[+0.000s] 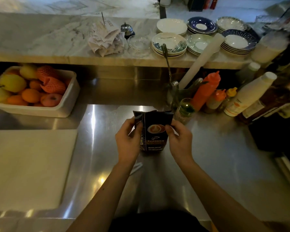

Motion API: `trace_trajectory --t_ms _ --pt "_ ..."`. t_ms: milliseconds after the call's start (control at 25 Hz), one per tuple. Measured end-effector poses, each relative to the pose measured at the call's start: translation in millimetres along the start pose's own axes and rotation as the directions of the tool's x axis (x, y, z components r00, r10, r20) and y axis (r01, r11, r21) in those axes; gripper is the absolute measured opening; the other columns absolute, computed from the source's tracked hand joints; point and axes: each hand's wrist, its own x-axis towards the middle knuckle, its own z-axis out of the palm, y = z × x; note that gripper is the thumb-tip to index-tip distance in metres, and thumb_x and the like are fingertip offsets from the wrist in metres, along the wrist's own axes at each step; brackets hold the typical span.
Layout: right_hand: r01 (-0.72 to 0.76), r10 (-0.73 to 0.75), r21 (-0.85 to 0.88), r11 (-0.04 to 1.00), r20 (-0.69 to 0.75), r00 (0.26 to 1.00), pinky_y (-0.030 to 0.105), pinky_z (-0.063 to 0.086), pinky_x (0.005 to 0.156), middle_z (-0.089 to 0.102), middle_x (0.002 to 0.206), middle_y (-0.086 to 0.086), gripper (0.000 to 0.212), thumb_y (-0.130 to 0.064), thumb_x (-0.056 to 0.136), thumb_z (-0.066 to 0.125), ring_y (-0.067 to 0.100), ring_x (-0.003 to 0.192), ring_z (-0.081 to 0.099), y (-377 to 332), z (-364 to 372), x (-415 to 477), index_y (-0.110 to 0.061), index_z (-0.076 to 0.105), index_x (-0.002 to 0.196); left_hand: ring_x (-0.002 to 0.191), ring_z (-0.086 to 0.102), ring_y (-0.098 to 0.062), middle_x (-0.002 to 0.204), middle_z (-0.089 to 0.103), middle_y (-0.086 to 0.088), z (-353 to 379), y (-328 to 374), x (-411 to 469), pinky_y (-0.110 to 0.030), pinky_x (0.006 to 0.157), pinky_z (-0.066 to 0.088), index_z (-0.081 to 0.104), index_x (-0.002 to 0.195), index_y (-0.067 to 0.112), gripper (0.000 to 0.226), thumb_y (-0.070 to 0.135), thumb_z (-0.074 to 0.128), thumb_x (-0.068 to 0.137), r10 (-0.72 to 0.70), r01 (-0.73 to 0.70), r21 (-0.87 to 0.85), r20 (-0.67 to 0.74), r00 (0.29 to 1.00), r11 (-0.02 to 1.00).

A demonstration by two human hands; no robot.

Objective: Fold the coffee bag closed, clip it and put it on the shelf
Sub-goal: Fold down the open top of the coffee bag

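Note:
A dark coffee bag [155,136] with a latte picture stands upright on the steel counter [216,164] in front of me. My left hand [128,139] pinches its upper left side and my right hand [179,139] pinches its upper right side. The bag's top edge is unfolded and spread between the hands. A white clip [136,167] lies on the counter just under my left wrist, partly hidden. The marble shelf [57,42] runs across the back, above the counter.
A white cutting board [28,168] lies at the left. A white tub of fruit [32,91] sits at the back left. Sauce bottles [206,91] and a glass [184,109] crowd the right. Stacked saucers [169,44], a spike of receipts [105,37] and a bell [126,30] stand on the shelf.

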Motion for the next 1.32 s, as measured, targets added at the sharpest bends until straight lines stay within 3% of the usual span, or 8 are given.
trace_trajectory --t_ms 160,400,520,640,880,960,1120,1320 --pt "-0.010 0.008 0.049 0.999 0.044 0.999 0.003 0.047 0.075 0.065 0.104 -0.013 0.026 -0.002 0.093 0.053 -0.015 0.096 0.059 8 -29 -6 -0.008 0.065 0.115 0.096 0.066 0.001 0.097 0.070 0.008 24 6 -28 -0.016 0.083 0.055 0.066 0.100 0.019 0.018 0.003 0.061 0.091 -0.011 0.012 0.028 -0.058 0.998 1.000" --pt "-0.033 0.022 0.113 0.993 0.101 0.995 0.004 0.048 0.069 0.068 0.103 0.001 0.024 0.000 0.092 0.056 -0.015 0.088 0.062 11 -48 -10 -0.004 0.066 0.113 0.100 0.067 -0.008 0.106 0.072 -0.003 38 6 -50 -0.017 0.087 0.054 0.068 0.109 0.010 0.020 0.004 0.062 0.090 -0.053 0.067 0.086 -0.155 0.986 0.994" --pt "-0.013 0.009 0.066 0.998 0.066 0.998 0.013 0.053 0.079 0.068 0.108 -0.002 0.020 -0.011 0.093 0.058 -0.005 0.098 0.062 10 -48 -14 -0.016 0.066 0.111 0.098 0.067 -0.008 0.099 0.071 0.002 34 11 -52 -0.024 0.089 0.056 0.066 0.100 0.014 0.016 0.004 0.066 0.088 -0.041 0.050 0.068 -0.140 0.989 0.996" --pt "0.027 -0.028 0.004 1.000 0.010 1.000 0.005 0.047 0.079 0.064 0.100 -0.018 0.024 -0.017 0.091 0.062 -0.009 0.098 0.058 0 -43 -17 -0.041 0.057 0.095 0.094 0.068 -0.008 0.096 0.070 -0.001 26 14 -48 -0.026 0.084 0.059 0.057 0.097 0.016 0.022 0.005 0.071 0.084 -0.053 0.058 0.041 -0.118 0.992 0.997" --pt "0.031 -0.031 0.041 0.999 0.010 0.999 0.015 0.053 0.083 0.062 0.098 -0.019 0.039 -0.013 0.089 0.064 0.002 0.099 0.063 -15 -33 -14 -0.045 0.044 0.101 0.094 0.066 0.000 0.097 0.069 0.015 8 10 -38 -0.013 0.084 0.052 0.060 0.105 0.025 0.028 0.011 0.072 0.084 0.008 -0.008 0.143 0.001 1.000 0.990" --pt "0.114 -0.113 -0.010 0.993 0.060 0.992 0.016 0.053 0.085 0.062 0.099 -0.020 0.036 -0.015 0.090 0.063 0.000 0.099 0.062 -17 -30 -11 -0.040 0.049 0.111 0.094 0.065 0.001 0.096 0.068 0.018 8 11 -36 -0.011 0.084 0.050 0.064 0.100 0.026 0.021 0.013 0.071 0.085 0.036 -0.042 0.141 0.047 0.998 0.989" --pt "0.216 -0.201 -0.097 0.972 0.140 0.969 0.029 0.055 0.086 0.067 0.096 -0.007 0.015 -0.012 0.089 0.062 0.005 0.094 0.062 -16 -31 -2 -0.023 0.065 0.099 0.087 0.070 -0.006 0.088 0.073 0.010 13 12 -31 -0.020 0.081 0.056 0.069 0.093 0.027 0.015 0.014 0.069 0.086 -0.011 0.004 0.053 0.125 0.992 0.999" --pt "0.250 -0.219 -0.123 0.960 0.217 0.951 0.021 0.053 0.084 0.066 0.095 -0.012 0.014 -0.014 0.088 0.065 0.003 0.094 0.063 -14 -44 -2 -0.021 0.069 0.099 0.085 0.071 -0.005 0.087 0.074 0.009 20 14 -39 -0.017 0.077 0.056 0.073 0.093 0.022 0.012 0.015 0.072 0.084 0.021 -0.023 0.029 0.072 0.997 0.999"
